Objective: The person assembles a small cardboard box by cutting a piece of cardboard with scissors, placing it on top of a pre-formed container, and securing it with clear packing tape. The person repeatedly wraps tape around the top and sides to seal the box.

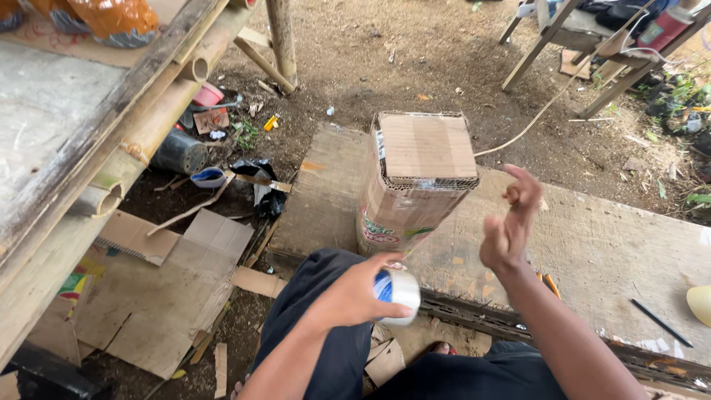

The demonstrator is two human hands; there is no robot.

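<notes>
My left hand (354,295) grips a roll of clear packing tape (398,295) with a blue core, held just above my knee. Raised to the right of the box, my right hand (511,222) has its fingers apart and holds nothing. A tall cardboard box (415,178) stands upright on a wooden board (592,244) in front of me, its top closed and its corrugated edge showing. The tape roll sits just below and in front of the box.
A bamboo-framed bench (89,148) runs along the left. Flat cardboard pieces (163,289) lie on the dirt below it, with a dark pot (180,153) and a small blue-rimmed tape roll (208,177). A black pencil (661,323) lies on the board at right. Wooden furniture legs (548,44) stand at the back right.
</notes>
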